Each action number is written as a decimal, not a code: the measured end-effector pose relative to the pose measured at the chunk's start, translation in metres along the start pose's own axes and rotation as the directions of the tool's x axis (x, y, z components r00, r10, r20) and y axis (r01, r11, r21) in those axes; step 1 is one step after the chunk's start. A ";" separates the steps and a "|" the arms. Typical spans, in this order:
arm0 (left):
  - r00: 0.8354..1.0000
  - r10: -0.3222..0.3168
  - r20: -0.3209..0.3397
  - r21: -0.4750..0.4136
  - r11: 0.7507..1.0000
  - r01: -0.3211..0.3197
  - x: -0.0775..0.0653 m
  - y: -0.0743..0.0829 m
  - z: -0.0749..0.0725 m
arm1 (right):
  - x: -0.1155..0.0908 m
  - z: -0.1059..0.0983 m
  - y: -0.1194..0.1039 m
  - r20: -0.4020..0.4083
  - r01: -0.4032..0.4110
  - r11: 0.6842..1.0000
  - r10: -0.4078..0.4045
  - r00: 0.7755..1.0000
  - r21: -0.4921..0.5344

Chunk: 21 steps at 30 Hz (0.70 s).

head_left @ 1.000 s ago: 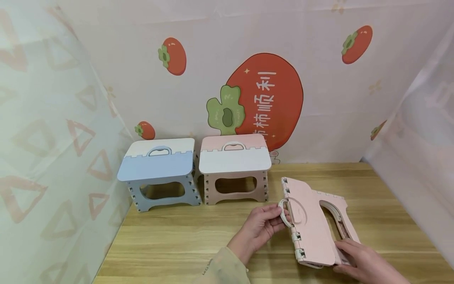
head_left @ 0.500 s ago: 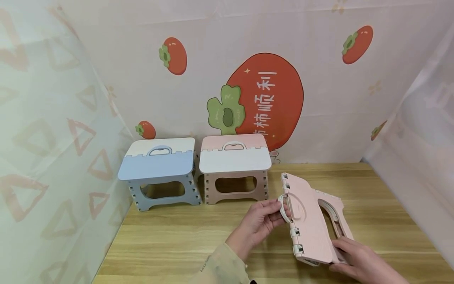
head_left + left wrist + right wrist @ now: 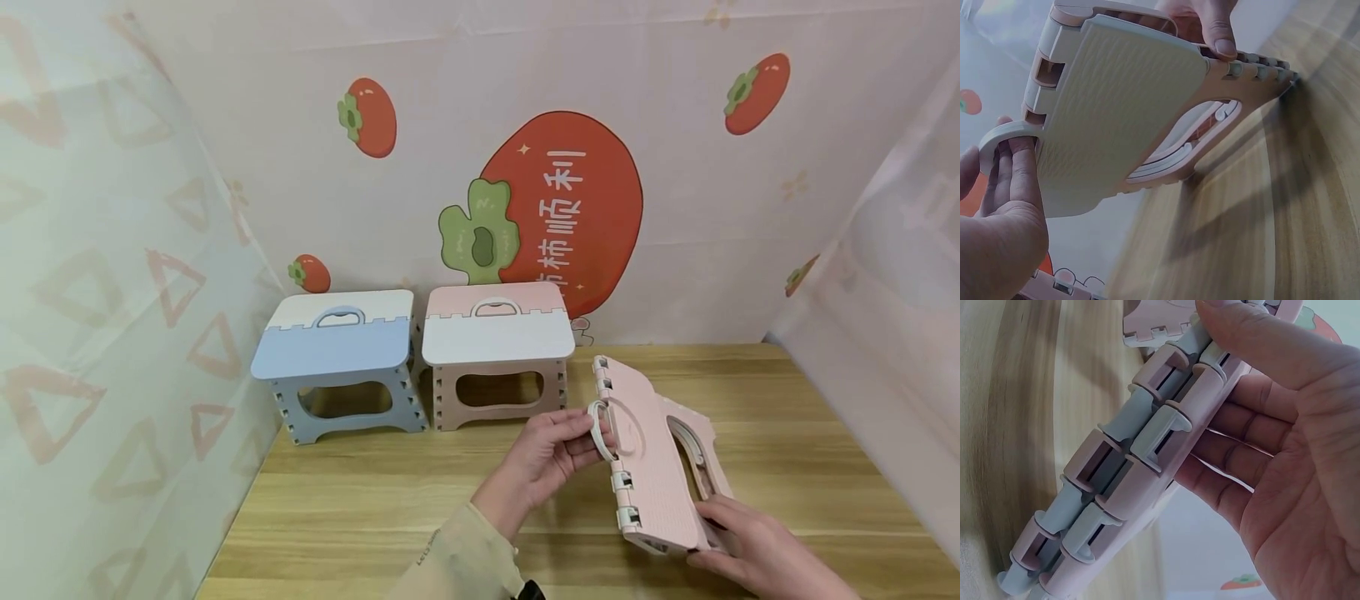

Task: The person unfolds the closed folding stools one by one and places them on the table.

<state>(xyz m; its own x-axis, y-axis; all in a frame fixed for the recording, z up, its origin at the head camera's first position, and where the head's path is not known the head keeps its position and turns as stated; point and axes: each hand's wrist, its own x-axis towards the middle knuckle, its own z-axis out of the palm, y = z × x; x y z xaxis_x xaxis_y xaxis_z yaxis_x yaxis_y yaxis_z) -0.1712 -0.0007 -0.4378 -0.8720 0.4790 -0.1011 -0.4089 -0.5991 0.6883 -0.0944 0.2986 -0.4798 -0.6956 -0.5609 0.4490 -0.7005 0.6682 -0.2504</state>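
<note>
A pink-and-white folding stool (image 3: 645, 450) is tilted and partly folded, its seat halves brought together and the pink half uppermost in the head view. My left hand (image 3: 551, 454) grips its white carry handle (image 3: 597, 432), fingers hooked through the loop. At the near side, my right hand (image 3: 757, 546) holds the hinged leg edge. In the left wrist view the white seat half (image 3: 1122, 94) faces the camera, and a lower leg corner is close over the table. The right wrist view shows the hinge knuckles (image 3: 1141, 456) lying between thumb and fingers.
To the left, a blue-and-white folding stool (image 3: 330, 350) and another pink-and-white one (image 3: 498, 337) stand unfolded, side by side near the back wall. Wood-grain tabletop (image 3: 360, 517) extends in front of them. Printed fabric walls (image 3: 675, 275) enclose the back and sides.
Both hands have shifted the stool slightly left and toward the back wall. Its leg panel shows narrower beyond the seat. The two standing stools stay put.
</note>
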 end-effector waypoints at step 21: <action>0.997 -0.010 0.073 0.081 0.997 0.004 0.002 0.026 0.016 | 0.010 -0.006 -0.015 0.003 -0.019 0.999 0.018 1.000 0.040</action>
<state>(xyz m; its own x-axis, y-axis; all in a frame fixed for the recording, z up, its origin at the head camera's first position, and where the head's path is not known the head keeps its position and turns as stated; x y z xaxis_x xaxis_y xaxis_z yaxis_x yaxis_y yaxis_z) -0.1794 -0.0054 -0.4088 -0.8458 0.5307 -0.0548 -0.3893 -0.5435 0.7437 -0.0901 0.2859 -0.4667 -0.7089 -0.5499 0.4417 -0.6933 0.6583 -0.2931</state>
